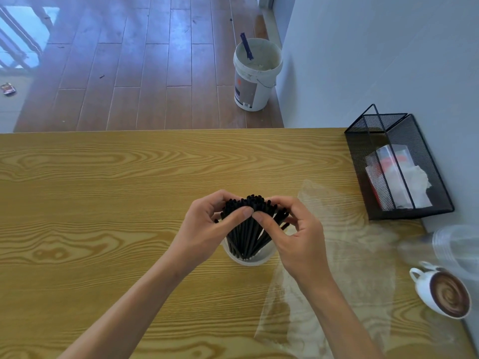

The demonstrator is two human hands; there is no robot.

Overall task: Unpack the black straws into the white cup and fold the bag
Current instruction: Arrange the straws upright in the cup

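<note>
A bundle of black straws (248,229) stands upright in the white cup (250,259) near the middle of the wooden table (103,203). My left hand (210,224) and my right hand (293,229) both pinch the top ends of the straws, thumbs meeting in front of the bundle. The hands cover most of the cup's rim. The clear plastic bag (344,255) lies flat on the table to the right of the cup, partly under my right forearm.
A black mesh organiser (396,164) with papers stands at the table's back right against the wall. A cup of coffee (443,294) and a stack of clear plastic cups (456,247) sit at the right edge. A white bucket (256,73) stands on the floor beyond.
</note>
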